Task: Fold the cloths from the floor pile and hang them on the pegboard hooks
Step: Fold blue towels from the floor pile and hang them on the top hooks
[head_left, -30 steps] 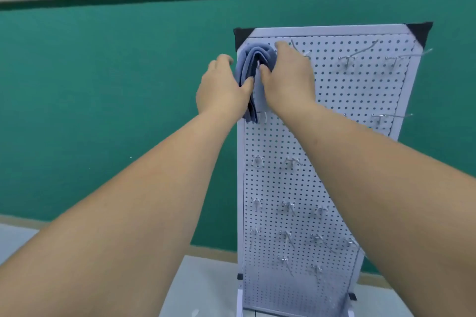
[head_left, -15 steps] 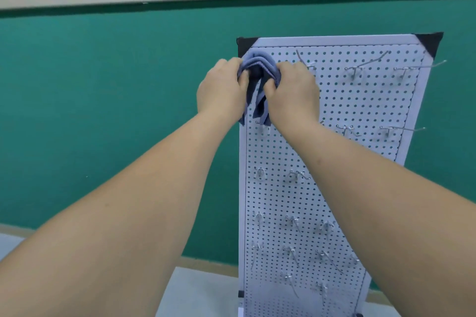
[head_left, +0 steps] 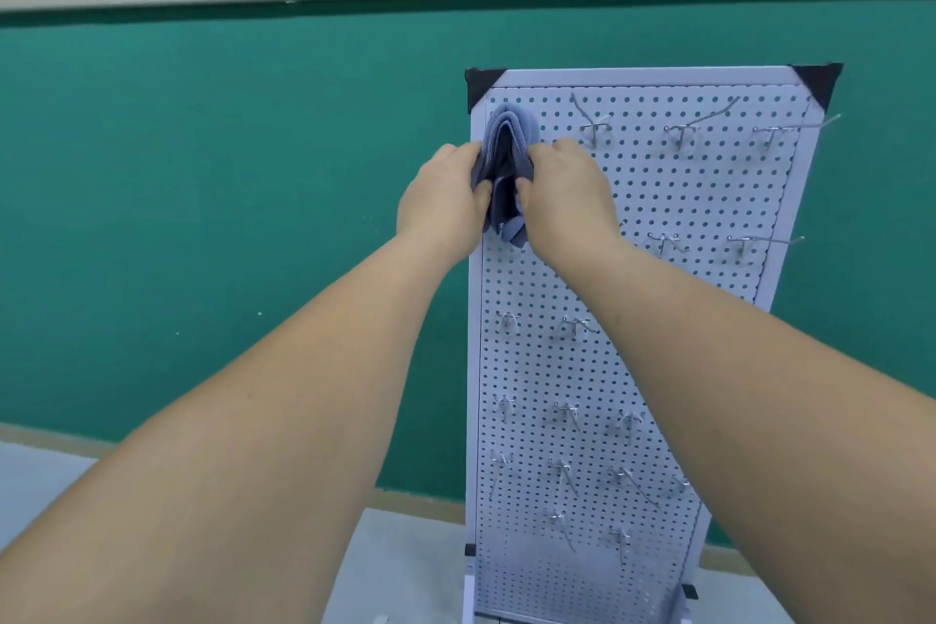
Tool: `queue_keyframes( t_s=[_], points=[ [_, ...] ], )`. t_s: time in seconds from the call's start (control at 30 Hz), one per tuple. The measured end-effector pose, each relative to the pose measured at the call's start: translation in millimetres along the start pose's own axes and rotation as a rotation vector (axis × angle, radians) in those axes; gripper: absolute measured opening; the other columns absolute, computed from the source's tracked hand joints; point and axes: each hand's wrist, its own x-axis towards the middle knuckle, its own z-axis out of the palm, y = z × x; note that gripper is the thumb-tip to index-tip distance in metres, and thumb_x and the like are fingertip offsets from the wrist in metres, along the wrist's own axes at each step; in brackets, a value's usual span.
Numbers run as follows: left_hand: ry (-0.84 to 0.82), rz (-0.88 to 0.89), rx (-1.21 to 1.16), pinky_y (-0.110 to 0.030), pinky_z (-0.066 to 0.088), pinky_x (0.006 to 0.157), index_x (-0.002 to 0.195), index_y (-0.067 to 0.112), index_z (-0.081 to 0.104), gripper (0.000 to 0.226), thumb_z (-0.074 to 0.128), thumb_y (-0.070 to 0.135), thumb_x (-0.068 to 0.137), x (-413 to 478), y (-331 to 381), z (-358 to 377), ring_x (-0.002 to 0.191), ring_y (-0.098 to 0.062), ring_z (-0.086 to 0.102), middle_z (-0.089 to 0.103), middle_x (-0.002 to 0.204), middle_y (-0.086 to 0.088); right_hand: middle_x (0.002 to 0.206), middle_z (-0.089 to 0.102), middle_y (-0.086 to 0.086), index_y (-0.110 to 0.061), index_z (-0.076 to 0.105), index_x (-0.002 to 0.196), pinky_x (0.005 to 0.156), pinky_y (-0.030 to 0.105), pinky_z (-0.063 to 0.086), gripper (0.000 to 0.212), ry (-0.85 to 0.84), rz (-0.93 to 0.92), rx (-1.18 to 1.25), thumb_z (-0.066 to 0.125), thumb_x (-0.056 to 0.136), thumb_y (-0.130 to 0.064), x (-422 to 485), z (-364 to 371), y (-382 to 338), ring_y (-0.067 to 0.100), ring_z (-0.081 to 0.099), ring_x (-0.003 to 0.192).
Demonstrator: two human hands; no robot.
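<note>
A folded blue-grey cloth (head_left: 508, 137) hangs draped over a hook at the top left corner of the white pegboard (head_left: 658, 198). My left hand (head_left: 443, 198) grips the cloth's left hanging side. My right hand (head_left: 564, 195) grips its right hanging side. The hook under the cloth is hidden. The cloth's lower ends show between my two hands. The floor pile is out of view.
Several bare metal hooks (head_left: 681, 132) stick out across the pegboard, some long ones at the top right. The board stands on a pale floor (head_left: 415, 568) before a green wall (head_left: 202, 198).
Both hands slid down from the cloth's top fold to its hanging sides, leaving the fold draped over the hook. The view shifted so the board sits lower in frame.
</note>
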Motion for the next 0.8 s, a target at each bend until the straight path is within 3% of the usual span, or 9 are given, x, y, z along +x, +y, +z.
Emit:
queue_keyframes(
  t_s=[0.1, 0.23, 0.37, 0.47, 0.57, 0.67, 0.73, 0.8],
  points=[
    [-0.047, -0.032, -0.082, -0.044, 0.053, 0.084, 0.119, 0.024, 0.060, 0.018, 0.055, 0.030, 0.103, -4, 0, -2, 0.098, -0.026, 0.057, 0.057, 0.114, -0.001, 0.112, 0.048, 0.003, -0.013, 0.056, 0.118, 0.072, 0.037, 0.039, 0.016, -0.055, 0.042, 0.055, 0.052, 0.107, -0.024, -6, -4, -2, 0.028, 0.052, 0.095],
    [-0.028, -0.088, -0.139, -0.040, 0.052, 0.086, 0.126, 0.027, 0.059, 0.026, 0.055, 0.036, 0.102, -23, -6, 2, 0.105, -0.024, 0.059, 0.055, 0.121, -0.001, 0.136, 0.047, 0.008, -0.013, 0.042, 0.147, 0.084, 0.036, 0.040, 0.048, -0.078, 0.002, 0.045, 0.053, 0.107, -0.038, -25, -5, 3, 0.029, 0.052, 0.117],
    [0.060, -0.092, -0.214, -0.033, 0.046, 0.096, 0.149, 0.024, 0.047, 0.051, 0.060, 0.034, 0.101, -56, -10, 9, 0.120, -0.017, 0.054, 0.049, 0.135, 0.002, 0.149, 0.044, 0.006, -0.012, 0.038, 0.152, 0.099, 0.040, 0.045, 0.056, -0.040, -0.038, 0.046, 0.054, 0.106, -0.041, -52, -10, 10, 0.028, 0.048, 0.131],
    [0.120, -0.074, -0.273, -0.031, 0.047, 0.096, 0.150, 0.025, 0.047, 0.052, 0.060, 0.032, 0.100, -99, -11, 17, 0.121, -0.014, 0.055, 0.048, 0.137, 0.004, 0.153, 0.043, 0.003, -0.013, 0.037, 0.156, 0.111, 0.038, 0.042, 0.059, -0.013, -0.049, 0.090, 0.053, 0.106, -0.040, -91, -17, 20, 0.023, 0.046, 0.137],
    [0.106, -0.065, -0.330, -0.032, 0.052, 0.091, 0.141, 0.026, 0.053, 0.044, 0.060, 0.030, 0.098, -159, -15, 31, 0.112, -0.008, 0.056, 0.051, 0.129, 0.007, 0.158, 0.043, 0.001, -0.013, 0.040, 0.158, 0.114, 0.027, 0.033, 0.058, -0.009, -0.049, 0.162, 0.055, 0.106, -0.036, -149, -14, 39, 0.018, 0.043, 0.143],
    [-0.033, -0.076, -0.342, -0.035, 0.054, 0.091, 0.133, 0.025, 0.059, 0.035, 0.063, 0.025, 0.098, -236, -27, 67, 0.108, -0.006, 0.058, 0.054, 0.122, 0.009, 0.153, 0.049, 0.000, -0.014, 0.049, 0.153, 0.108, 0.014, 0.025, 0.050, -0.065, -0.023, 0.190, 0.056, 0.106, -0.031, -223, 11, 72, 0.014, 0.045, 0.141],
    [-0.212, -0.105, -0.317, -0.037, 0.054, 0.092, 0.132, 0.025, 0.061, 0.033, 0.064, 0.025, 0.099, -292, -39, 97, 0.107, -0.007, 0.058, 0.055, 0.121, 0.010, 0.150, 0.052, 0.000, -0.014, 0.054, 0.149, 0.109, 0.022, 0.033, 0.046, -0.176, 0.031, 0.182, 0.057, 0.105, -0.029, -277, 36, 98, 0.017, 0.049, 0.138],
    [-0.426, -0.137, -0.270, -0.039, 0.053, 0.096, 0.133, 0.026, 0.062, 0.035, 0.066, 0.026, 0.098, -340, -53, 126, 0.108, -0.007, 0.057, 0.055, 0.122, 0.011, 0.149, 0.054, 0.001, -0.016, 0.055, 0.148, 0.108, 0.037, 0.046, 0.045, -0.309, 0.093, 0.153, 0.058, 0.105, -0.028, -325, 65, 126, 0.021, 0.053, 0.135]
  ],
)
